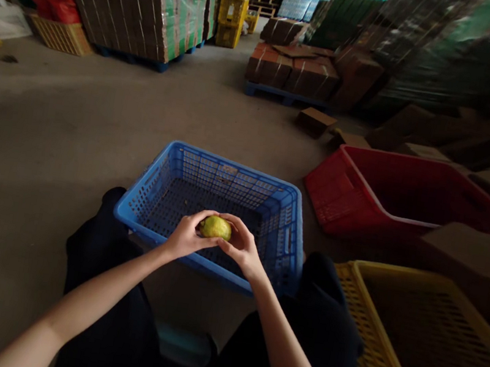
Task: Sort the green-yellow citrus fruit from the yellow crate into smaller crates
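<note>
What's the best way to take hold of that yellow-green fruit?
Probably by its two ends, coming from left and right: the yellow-green fruit is longish and lies crosswise. The left hand and right hand cup its rounded shape that way.

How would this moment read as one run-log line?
left hand: holding yellow-green oval fruit; right hand: holding same fruit; below: blue perforated plastic crate; right: red plastic tub, yellow perforated plastic crate
</note>
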